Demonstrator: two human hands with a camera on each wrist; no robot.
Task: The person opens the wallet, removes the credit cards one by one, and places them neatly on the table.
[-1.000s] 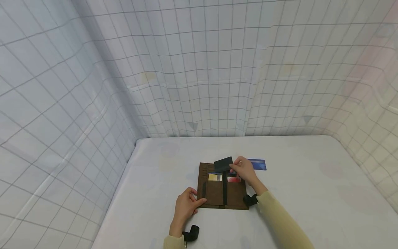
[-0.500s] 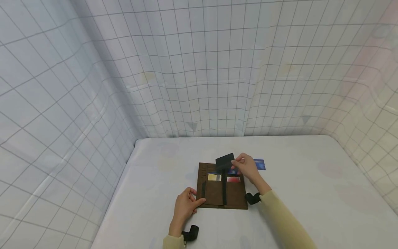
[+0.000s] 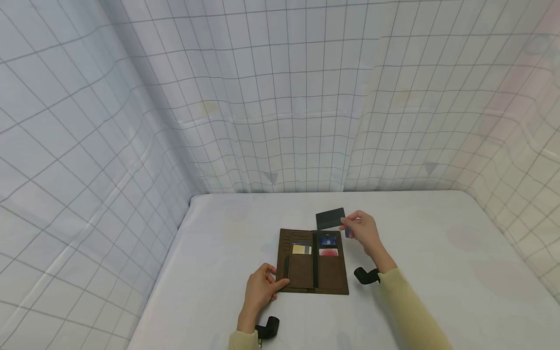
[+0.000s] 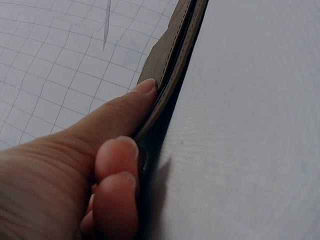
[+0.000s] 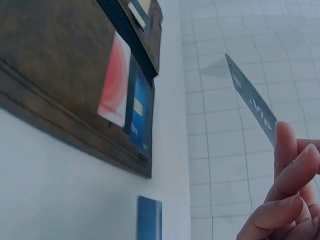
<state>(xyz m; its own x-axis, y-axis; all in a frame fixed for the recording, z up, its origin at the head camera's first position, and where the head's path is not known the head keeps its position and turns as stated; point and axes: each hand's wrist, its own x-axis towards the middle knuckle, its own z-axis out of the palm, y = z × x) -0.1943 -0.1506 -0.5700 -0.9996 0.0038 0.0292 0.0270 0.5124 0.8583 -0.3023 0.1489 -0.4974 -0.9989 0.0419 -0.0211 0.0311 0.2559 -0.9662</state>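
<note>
An unfolded brown wallet [image 3: 302, 272] lies on the white table. My left hand [image 3: 260, 289] pinches its near left corner, the thumb [image 4: 145, 87] on top and the other fingers at the edge. Beyond the wallet's far edge, my right hand [image 3: 362, 231] holds a dark VIP card [image 3: 330, 218] by one end between thumb and fingers. The card is raised, and its lettering shows in the right wrist view. In the wallet's right half sit a red-and-white card [image 5: 116, 82] and a blue card [image 5: 139, 112]. A yellow card [image 3: 302, 249] pokes out of a left pocket.
Another blue card [image 5: 149, 220] lies on the table beside the wallet, mostly hidden by my right hand in the head view. White grid-patterned curtains [image 3: 280, 121] enclose the table [image 3: 236, 214] at the back and sides.
My right hand has moved away and to the right with the dark card, from over the wallet's slots to past its far edge. The left hand and the wallet stay in place.
</note>
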